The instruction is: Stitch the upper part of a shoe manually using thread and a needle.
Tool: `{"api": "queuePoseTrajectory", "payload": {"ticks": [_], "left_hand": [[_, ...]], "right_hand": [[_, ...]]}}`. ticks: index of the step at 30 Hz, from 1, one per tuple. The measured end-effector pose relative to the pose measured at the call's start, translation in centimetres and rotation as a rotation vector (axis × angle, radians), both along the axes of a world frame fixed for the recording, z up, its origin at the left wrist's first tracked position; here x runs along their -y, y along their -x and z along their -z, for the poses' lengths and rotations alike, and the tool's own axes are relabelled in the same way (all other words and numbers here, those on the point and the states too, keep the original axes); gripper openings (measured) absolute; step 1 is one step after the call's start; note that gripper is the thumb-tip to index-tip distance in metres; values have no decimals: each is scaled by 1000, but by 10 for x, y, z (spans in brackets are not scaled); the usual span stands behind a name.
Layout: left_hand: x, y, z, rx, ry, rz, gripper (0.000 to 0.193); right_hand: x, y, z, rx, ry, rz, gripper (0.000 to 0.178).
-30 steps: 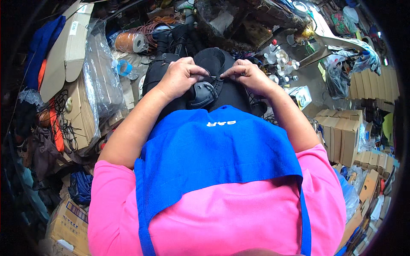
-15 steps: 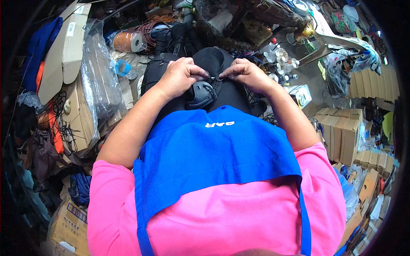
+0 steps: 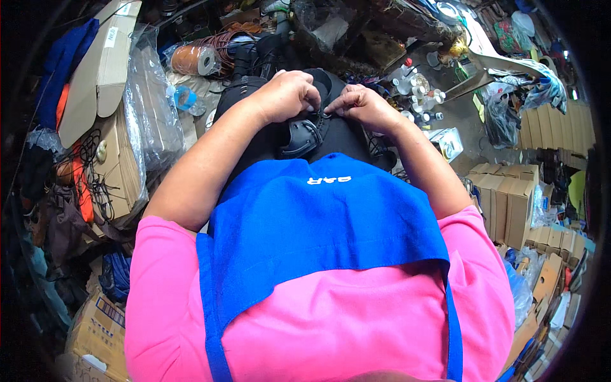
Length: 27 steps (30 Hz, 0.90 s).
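Observation:
A black shoe (image 3: 304, 139) lies across my lap, its rounded end towards me and its opening further away. My left hand (image 3: 293, 97) is over its left side, fingers curled in and thumb close to them; whatever they hold is too small to make out. On the other side, my right hand (image 3: 361, 107) pinches at the shoe's upper edge with thumb and forefinger. A small dark loop, perhaps lace, shows at those fingertips. My blue apron (image 3: 331, 216) covers my front just below the shoe.
Flattened cardboard (image 3: 95, 70) and plastic-wrapped sheets (image 3: 149, 108) stand at the left, near an orange spool (image 3: 191, 60). Several small bottles (image 3: 417, 86) stand at the upper right. Cardboard boxes (image 3: 506, 197) are stacked at the right.
My left hand has moved up and slightly away from the shoe's middle, its fingers now more curled. The small pale bit between the hands no longer shows. My right hand stays nearly in place.

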State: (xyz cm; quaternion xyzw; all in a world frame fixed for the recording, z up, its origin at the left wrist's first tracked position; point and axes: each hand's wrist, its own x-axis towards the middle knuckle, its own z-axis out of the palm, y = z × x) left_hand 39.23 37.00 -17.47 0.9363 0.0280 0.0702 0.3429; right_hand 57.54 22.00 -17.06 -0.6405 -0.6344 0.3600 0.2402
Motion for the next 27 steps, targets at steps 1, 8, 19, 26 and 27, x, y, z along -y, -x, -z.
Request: {"api": "queuePoseTrajectory", "payload": {"ticks": [1,8,19,26,27], "left_hand": [[1,3,3,24,0,-12,15],[28,38,-5,-77,207,-341,28],[34,18,14,-233,410,-530,19],[32,10,-14,-208,239,-363,15],[34,11,-23,-155,-30,-308,14]], "right_hand": [[2,1,-1,2,-1,0,29],[23,21,-14,182,-103,72,29],[21,33,0,-439,120,419,25],[7,29,-7,-298,162,349,12],[6,25,-3,-259,125,290,10]]}}
